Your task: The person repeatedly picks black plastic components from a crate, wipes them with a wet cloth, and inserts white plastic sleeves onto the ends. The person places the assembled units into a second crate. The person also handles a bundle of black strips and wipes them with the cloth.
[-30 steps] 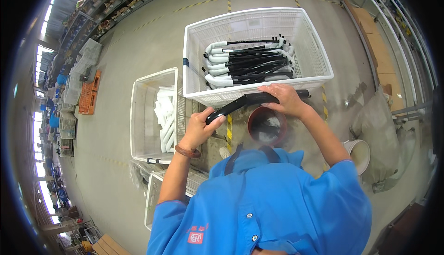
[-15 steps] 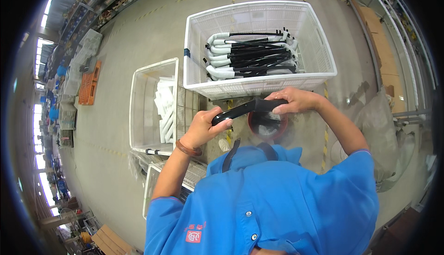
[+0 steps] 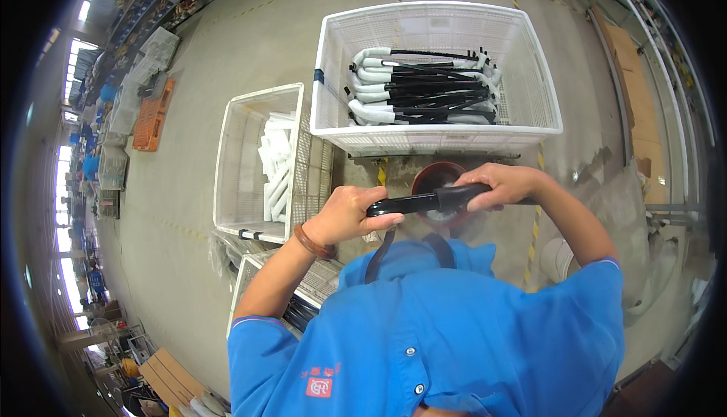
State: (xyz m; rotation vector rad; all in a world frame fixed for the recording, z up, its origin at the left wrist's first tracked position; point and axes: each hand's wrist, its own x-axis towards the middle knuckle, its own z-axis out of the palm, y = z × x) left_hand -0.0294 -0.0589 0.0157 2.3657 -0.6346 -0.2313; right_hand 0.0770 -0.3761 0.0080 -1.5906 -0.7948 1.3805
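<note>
Left hand [image 3: 347, 216]: its fingers and thumb are closed around the left end of a shiny black tube [image 3: 415, 204].
Right hand [image 3: 501, 185]: it grips a matte dark sleeve [image 3: 452, 197], which sits on this same tube.
Tube: it is between the two hands, nearly level, and crosses over a reddish bucket [image 3: 434, 166] in this view.
Floor [image 3: 182, 190]: it is grey and smooth, with a darker stained part just beyond the hands; yellow-black tape [image 3: 382, 172] marks it there.
Large white crate [image 3: 439, 142]: it stands beyond the hands and contains bent black-and-white pieces [image 3: 435, 93].
Smaller crate [image 3: 236, 160]: it stands to the left of the left hand, with white pieces [image 3: 277, 163] inside.
Room, left side: an orange pallet [image 3: 154, 118] lies well apart from the left hand.
Room, right side: cardboard [image 3: 632, 76] lies far beyond the right hand.
</note>
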